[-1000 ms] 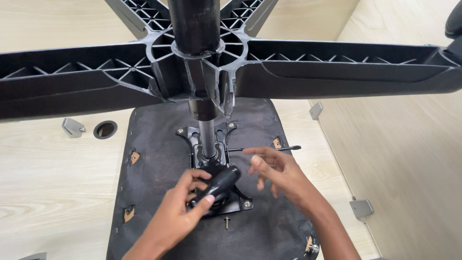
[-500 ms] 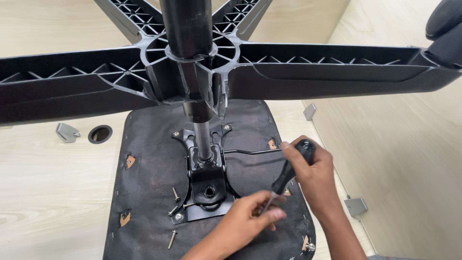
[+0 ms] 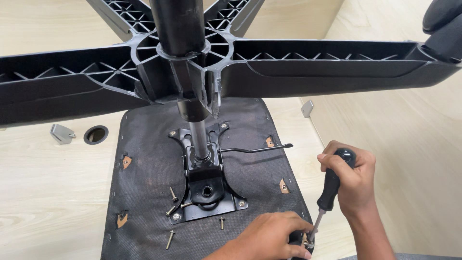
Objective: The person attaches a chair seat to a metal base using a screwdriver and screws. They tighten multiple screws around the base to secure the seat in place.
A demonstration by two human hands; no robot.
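Black screwdriver (image 3: 331, 185) gripped by right hand (image 3: 353, 180); left hand (image 3: 269, 236) pinching bracket (image 3: 306, 240).

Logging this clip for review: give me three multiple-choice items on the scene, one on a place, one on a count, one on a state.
1. Where does the screwdriver tip sit?
A. at the seat's near right corner
B. on the centre plate
C. on the floor

2. How many loose screws lie on the seat underside?
A. none
B. several
C. one

3. How does the right hand hold the screwdriver?
A. fist closed round the handle
B. open palm
C. not touching

Answers: 1 A, the tip meets the corner beside the left hand. 2 B, several lie by the metal plate. 3 A, fingers wrap the black handle.
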